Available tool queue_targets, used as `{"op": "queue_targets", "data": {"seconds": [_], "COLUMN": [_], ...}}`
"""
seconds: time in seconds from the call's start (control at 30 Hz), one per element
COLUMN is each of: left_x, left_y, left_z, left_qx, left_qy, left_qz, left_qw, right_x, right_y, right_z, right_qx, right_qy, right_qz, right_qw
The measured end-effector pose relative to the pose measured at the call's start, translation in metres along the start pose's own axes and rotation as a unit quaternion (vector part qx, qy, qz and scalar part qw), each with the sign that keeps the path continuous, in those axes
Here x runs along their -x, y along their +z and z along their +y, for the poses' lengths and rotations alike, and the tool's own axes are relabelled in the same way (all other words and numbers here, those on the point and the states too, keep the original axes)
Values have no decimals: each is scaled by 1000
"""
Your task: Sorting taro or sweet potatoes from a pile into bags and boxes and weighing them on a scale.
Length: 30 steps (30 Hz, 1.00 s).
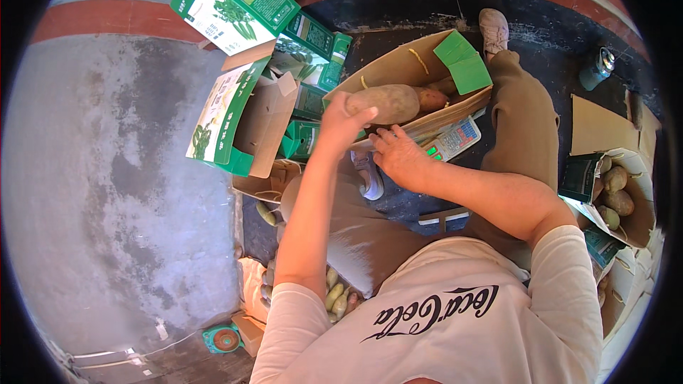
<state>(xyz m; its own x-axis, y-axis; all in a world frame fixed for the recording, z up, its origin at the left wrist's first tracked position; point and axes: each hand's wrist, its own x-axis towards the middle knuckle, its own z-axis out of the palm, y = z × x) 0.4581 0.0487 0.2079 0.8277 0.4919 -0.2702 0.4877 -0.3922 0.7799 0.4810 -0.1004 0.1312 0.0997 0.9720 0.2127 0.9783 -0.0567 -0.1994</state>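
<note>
My left hand (340, 123) grips a large brown sweet potato (388, 102) and holds it over an open cardboard box (405, 64) that stands on a scale (455, 139). Another reddish sweet potato (430, 97) lies inside that box. My right hand (398, 156) rests at the box's near edge by the scale's display, fingers spread, holding nothing. I sit with my legs stretched forward, one shoe (494, 28) at the far end.
Green-and-white printed cartons (235, 3) are stacked to the left of the box. A box with several potatoes (615, 195) stands at the right. Small greenish tubers (338, 299) lie by my left hip. Grey concrete floor (107, 171) spreads left. A can (596, 67) stands far right.
</note>
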Motion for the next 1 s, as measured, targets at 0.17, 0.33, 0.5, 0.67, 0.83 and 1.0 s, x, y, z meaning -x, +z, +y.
{"op": "queue_targets", "data": {"seconds": [0.17, 0.33, 0.5, 0.67, 0.83, 1.0], "left_x": [-25, -31, 4, 69, 140, 204], "left_y": [45, 65, 19, -43, -95, -90], "left_z": [-2, -15, -10, -13, -84, -213], "left_qx": [120, 211, 97, 100, 199, 199], "left_qy": [-76, -108, 55, 140, 107, -51], "left_qz": [-36, -75, 36, 282, 456, 495], "left_qw": [989, 969, 993, 944, 861, 845], "right_x": [0, -3, -6, -2, -1, -6], "right_y": [1, -1, -4, -5, 9, -3], "right_z": [2, 1, 0, 5, 9, 37], "right_qx": [12, 33, 28, 33, -24, -53], "right_qy": [-4, -25, -12, -15, -12, 2], "right_qz": [-17, -58, -30, -5, 58, 94], "right_qw": [1000, 997, 999, 999, 998, 994]}}
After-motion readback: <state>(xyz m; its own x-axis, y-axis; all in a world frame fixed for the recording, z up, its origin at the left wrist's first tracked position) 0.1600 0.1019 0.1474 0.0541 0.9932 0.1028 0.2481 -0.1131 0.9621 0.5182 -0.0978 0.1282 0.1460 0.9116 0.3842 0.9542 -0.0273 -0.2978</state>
